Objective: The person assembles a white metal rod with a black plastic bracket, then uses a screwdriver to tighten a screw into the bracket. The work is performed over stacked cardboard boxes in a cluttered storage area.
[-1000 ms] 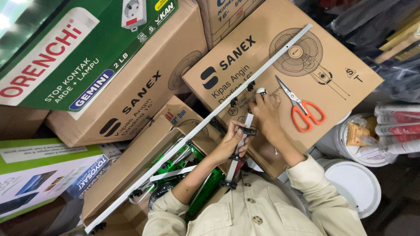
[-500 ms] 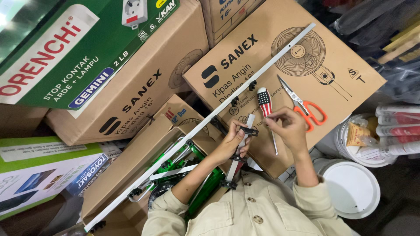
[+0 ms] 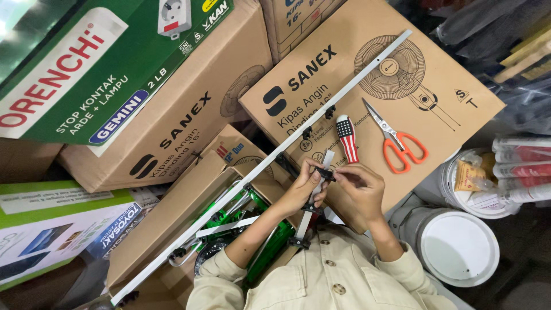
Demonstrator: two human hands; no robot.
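Observation:
My left hand [image 3: 306,186] grips a short white metal bar [image 3: 314,195] with a small black clip [image 3: 326,172] on it. My right hand [image 3: 359,186] pinches that clip from the right side. A long white metal rail [image 3: 350,80] runs diagonally across the boxes, just above both hands. A screwdriver with a striped red, white and blue handle [image 3: 346,138] lies on the cardboard fan box [image 3: 436,69], beside orange-handled scissors [image 3: 396,140].
An open carton [image 3: 172,218] at lower left holds green metal parts [image 3: 275,252]. More cardboard boxes and a green box [image 3: 86,63] stack at left. White buckets [image 3: 459,244] and tubes [image 3: 519,166] stand at right.
My right hand has put the screwdriver down on the fan box and come back to the black clip on the short bar. My left hand stayed in place.

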